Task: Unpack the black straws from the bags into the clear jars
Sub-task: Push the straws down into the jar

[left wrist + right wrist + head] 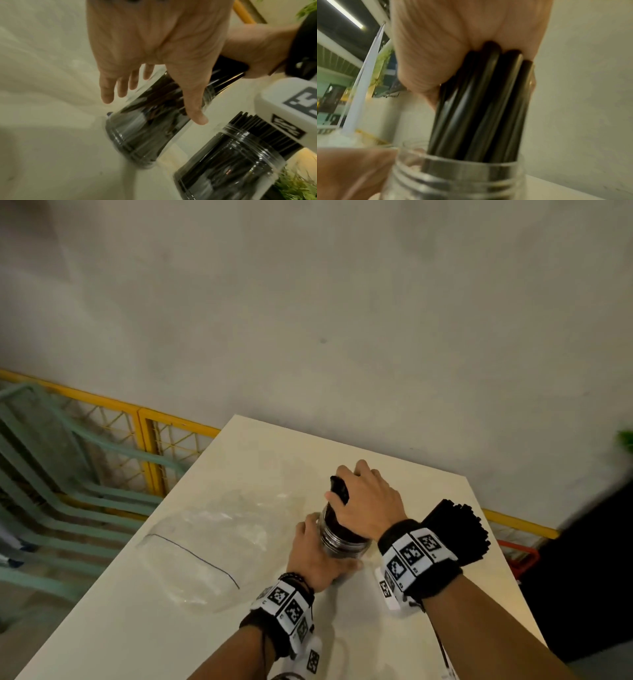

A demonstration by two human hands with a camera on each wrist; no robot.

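On the cream tabletop [191, 628] stands a clear jar [342, 537] with a threaded neck, its lower end against the surface and its mouth tipped away from the person. The left hand [317, 559] cups the jar's side from the left, thumb laid along one wall and the fingers reaching round the far side — the left wrist view shows the thumb [193, 102] flat on the plastic. The right hand [368, 501] is closed from above round a bundle of black straws [481, 105] whose lower ends sit inside the jar's mouth; the right wrist view shows the straws fanning out from the palm down into the neck.

A second clear jar [228, 165], packed with black straws that stick out of its top, stands just beside the first on the right, partly hidden behind the right wrist in the head view. An emptied clear plastic bag [205, 546] with a thin dark seal line lies flat on the tabletop to the left — near the left hand, not touching it. Behind the tabletop are a yellow mesh railing [144, 436] and a pale wall [342, 320].
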